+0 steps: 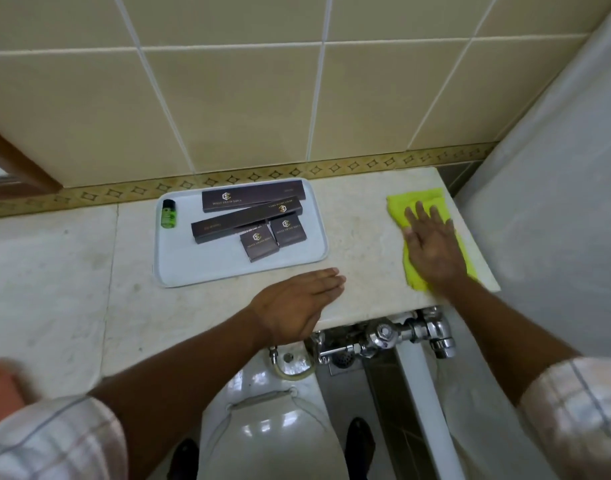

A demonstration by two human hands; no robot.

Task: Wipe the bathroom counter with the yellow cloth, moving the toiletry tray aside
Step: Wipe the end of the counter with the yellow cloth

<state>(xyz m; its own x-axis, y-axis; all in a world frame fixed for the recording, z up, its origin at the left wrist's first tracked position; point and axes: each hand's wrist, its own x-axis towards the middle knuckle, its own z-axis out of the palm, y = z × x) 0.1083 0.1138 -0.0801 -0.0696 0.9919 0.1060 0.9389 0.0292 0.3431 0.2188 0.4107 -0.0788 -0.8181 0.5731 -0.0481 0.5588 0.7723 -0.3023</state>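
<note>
Right hand (432, 245) spread flat, pressing the cloth (418, 202) at the tabletop's (359, 220) right end. Tray (179, 268) lies well left, long axis across. Left hand (297, 303), flat and empty, rests just beside its near edge, the nearer hand.

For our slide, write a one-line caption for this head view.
Right hand presses the yellow cloth flat on the pale marble counter; left hand rests open beside the white toiletry tray.

A white toilet (272, 431) stands below chrome valves (387, 336); beige tiles (227, 98) and a patterned border (227, 178) behind.
</note>
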